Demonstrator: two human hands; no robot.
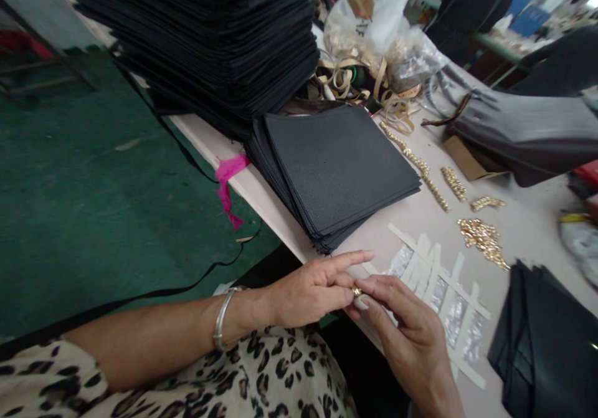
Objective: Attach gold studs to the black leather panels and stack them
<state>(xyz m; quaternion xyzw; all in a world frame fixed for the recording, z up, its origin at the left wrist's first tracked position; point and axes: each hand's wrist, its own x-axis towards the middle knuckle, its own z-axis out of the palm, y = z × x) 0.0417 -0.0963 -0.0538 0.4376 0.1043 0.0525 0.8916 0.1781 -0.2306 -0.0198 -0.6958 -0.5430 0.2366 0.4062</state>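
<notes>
Table point(537, 225) bearing gold pieces point(481, 237) stands above green floor point(116, 218).

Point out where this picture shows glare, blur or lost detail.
Head view: glare whitens the top right corner; head view: the small gold metal piece being held glints; head view: the glossy grey draped material at right looks smeared; head view: the tall stack of black sheets loses detail in darkness.

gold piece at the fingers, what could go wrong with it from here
The gold piece is small and held only by the fingers, so it could slip and drop past the table edge. If it landed in the loose gold pile, it might be hard to pick out.
</notes>
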